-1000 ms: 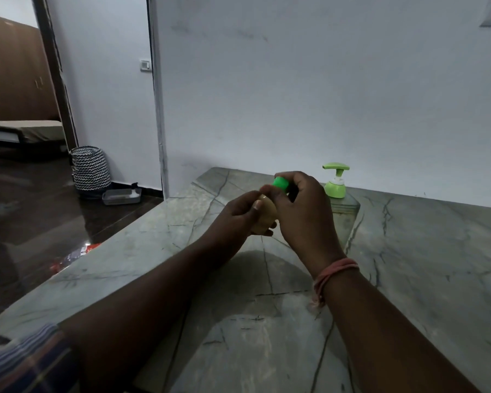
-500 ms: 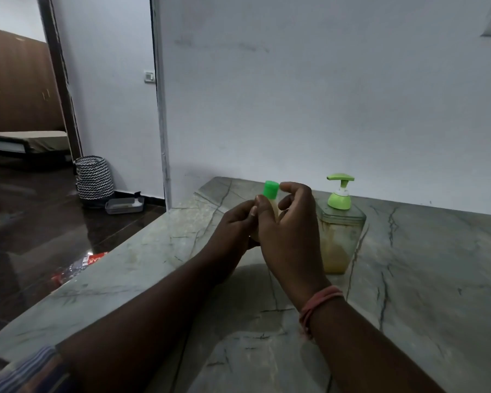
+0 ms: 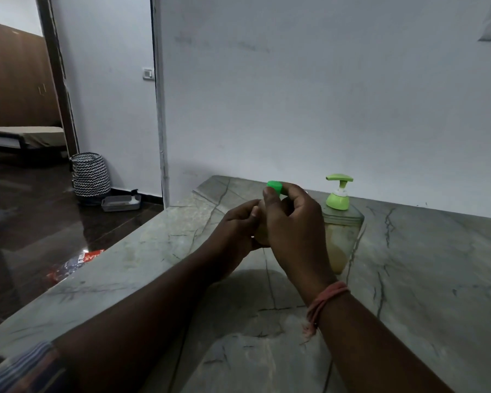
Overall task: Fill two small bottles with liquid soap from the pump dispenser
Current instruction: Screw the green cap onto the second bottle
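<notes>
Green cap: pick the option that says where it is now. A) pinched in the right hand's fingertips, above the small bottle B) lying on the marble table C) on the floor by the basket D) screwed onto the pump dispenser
A: the right hand pinches the green cap at its fingertips, above the small bottle that the left hand holds.

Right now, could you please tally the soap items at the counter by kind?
Pump dispenser: 1
Small bottle, held in the left hand: 1
Green cap, pinched by the right hand: 1
Total: 3
A second bottle is not visible.
</notes>
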### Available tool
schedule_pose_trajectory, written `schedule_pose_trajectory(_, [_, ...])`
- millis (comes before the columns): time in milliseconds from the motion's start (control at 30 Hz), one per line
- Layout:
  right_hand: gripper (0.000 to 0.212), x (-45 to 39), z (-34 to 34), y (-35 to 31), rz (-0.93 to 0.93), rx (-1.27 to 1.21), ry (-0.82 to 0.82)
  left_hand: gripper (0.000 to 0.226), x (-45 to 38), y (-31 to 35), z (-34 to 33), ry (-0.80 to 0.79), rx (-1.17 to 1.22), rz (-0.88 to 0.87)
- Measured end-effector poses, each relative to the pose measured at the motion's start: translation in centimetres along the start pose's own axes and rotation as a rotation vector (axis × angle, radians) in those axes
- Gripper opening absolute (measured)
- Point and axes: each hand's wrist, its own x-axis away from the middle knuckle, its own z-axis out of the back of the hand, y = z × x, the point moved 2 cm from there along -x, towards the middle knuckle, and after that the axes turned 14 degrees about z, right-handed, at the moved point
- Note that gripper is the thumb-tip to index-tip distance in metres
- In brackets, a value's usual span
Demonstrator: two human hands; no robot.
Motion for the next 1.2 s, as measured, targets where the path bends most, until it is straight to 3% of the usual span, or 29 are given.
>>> schedule_pose_trajectory(67, [0.014,-0.2,0.3,-0.1,0.022,-0.029,0.033,0.028,0.0,0.1,0.1,-0.013,0.006,-0.014])
schedule_pose_trajectory(267, [0.038,-0.7,1.4,-0.2,0.009,-0.040,0.127,0.026,-0.4,0.1,0.4,-0.001,-0.120,-0.174])
schedule_pose_trajectory(400, [0.044,-1.0,0.9,-0.5,-0.078,-0.106,0.001,0.030,-0.2,0.3,0.6,0.036,-0.052,-0.124])
schedule_pose_trajectory(567, [0.014,-1.2,0.7,-0.7,-0.054,-0.068,-0.036,0.041,-0.2,0.4,0.9,-0.001,-0.026,-0.053])
schedule_pose_trajectory(800, [0.030,-1.2,1.2,-0.1,-0.037,0.039,0.063,0.032,-0.1,0.6,0.5,0.018,-0.189,-0.198])
schedule_pose_trajectory(1000, [0.036,-0.9,0.4,0.2,-0.127,0.045,0.160,0.059,0.4,0.9,0.7,0.434,-0.725,-0.432])
schedule_pose_trajectory(1133, [0.046,-1.0,0.2,0.5,-0.186,-0.055,0.014,0.026,0.1,0.8,0.8,0.296,-0.501,-0.368])
schedule_pose_trajectory(1200, [0.042,-1.1,0.1,0.5,-0.168,-0.067,-0.059,0.023,0.0,0.8,0.8,0.211,-0.391,-0.283])
